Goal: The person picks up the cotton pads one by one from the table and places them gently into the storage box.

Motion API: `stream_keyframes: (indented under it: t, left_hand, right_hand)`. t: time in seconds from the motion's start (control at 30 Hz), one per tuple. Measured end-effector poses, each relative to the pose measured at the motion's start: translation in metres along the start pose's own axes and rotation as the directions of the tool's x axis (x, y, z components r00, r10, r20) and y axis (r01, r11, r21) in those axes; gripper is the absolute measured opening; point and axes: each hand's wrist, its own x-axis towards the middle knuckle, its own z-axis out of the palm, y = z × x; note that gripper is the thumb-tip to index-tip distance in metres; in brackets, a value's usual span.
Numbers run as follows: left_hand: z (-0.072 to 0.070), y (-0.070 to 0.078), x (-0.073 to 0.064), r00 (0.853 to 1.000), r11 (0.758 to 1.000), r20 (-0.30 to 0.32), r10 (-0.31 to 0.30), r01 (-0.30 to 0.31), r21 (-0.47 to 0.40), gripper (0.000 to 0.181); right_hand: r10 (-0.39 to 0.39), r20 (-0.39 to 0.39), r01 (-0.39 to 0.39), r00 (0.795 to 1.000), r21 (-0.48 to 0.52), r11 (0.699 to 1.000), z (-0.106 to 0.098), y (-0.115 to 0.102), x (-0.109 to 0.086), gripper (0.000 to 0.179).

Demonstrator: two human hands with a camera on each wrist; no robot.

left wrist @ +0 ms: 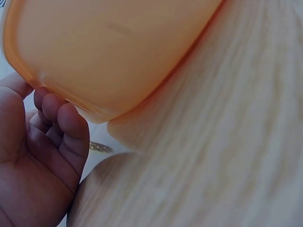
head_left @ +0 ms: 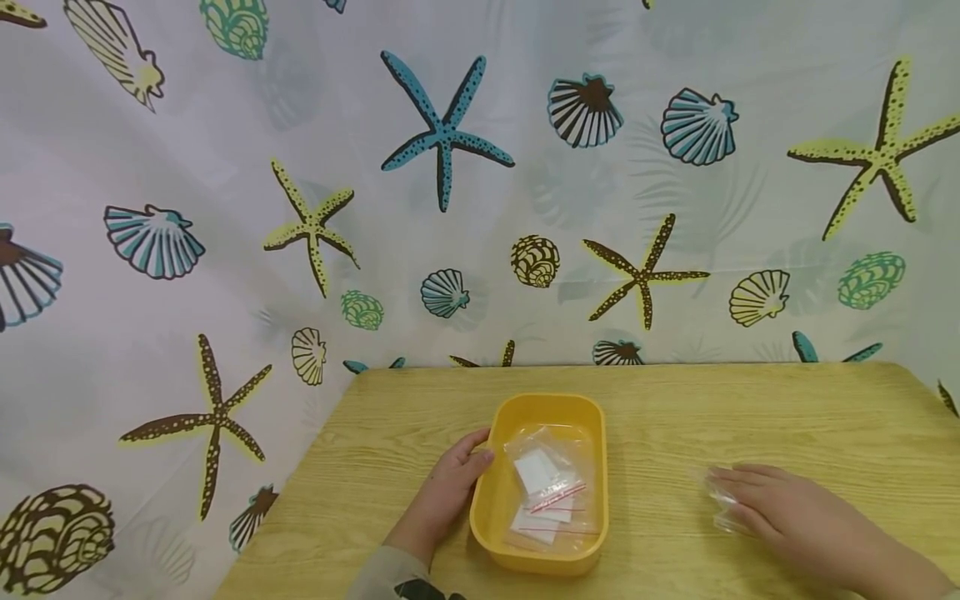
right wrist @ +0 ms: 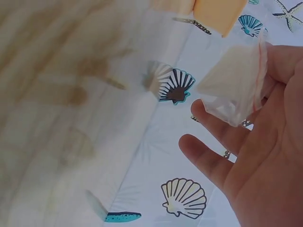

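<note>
A yellow plastic tub (head_left: 486, 508) stands on the wooden table, with several small clear zip bags (head_left: 558, 504) lying inside, white flat pieces in them. My left hand (head_left: 457, 471) grips the tub's left side, thumb at the rim; in the left wrist view its curled fingertips (left wrist: 71, 116) meet the tub's outer wall (left wrist: 109, 56). To the right of the tub, over the table, my right hand (head_left: 795, 508) pinches another clear zip bag (right wrist: 232, 80) with a red seal line and something whitish in it. Its two lower fingers (right wrist: 203, 158) are extended away from the bag.
The wooden table (head_left: 675, 417) reaches back to a hanging curtain (head_left: 510, 200) printed with starfish and shells. This curtain also runs along the left side and shows at the right edge.
</note>
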Motion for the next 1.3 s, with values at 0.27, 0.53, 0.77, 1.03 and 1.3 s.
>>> stream_keyframes:
  t: [0.27, 0.53, 0.77, 1.03, 1.3]
  left_hand:
    - [0.0, 0.0, 0.0, 1.0, 1.0, 0.001, -0.008, 0.008, -0.006, 0.057]
    - [-0.002, 0.001, -0.001, 1.0, 1.0, 0.008, 0.004, -0.003, -0.022, 0.055]
    - [-0.001, -0.001, -0.001, 1.0, 1.0, 0.011, 0.001, -0.001, -0.017, 0.055]
    - [0.0, 0.001, -0.001, 1.0, 1.0, 0.002, -0.008, 0.008, 0.008, 0.056]
    - [0.002, 0.001, 0.0, 1.0, 1.0, 0.002, 0.005, -0.005, 0.005, 0.056]
  right_hand:
    - [-0.042, -0.031, 0.042, 0.999, 0.012, 0.999, -0.005, -0.008, 0.005, 0.046]
    - [-0.103, -0.077, 0.103, 0.992, -0.012, 0.995, -0.007, -0.025, 0.022, 0.041]
    - [-0.146, -0.081, 0.145, 0.986, -0.016, 0.989, -0.007, -0.042, 0.037, 0.042]
    - [-0.168, -0.093, 0.17, 0.981, 0.009, 0.985, -0.005, -0.063, 0.057, 0.041]
    - [-0.246, -0.126, 0.247, 0.961, -0.006, 0.969, 0.0, -0.086, 0.088, 0.04]
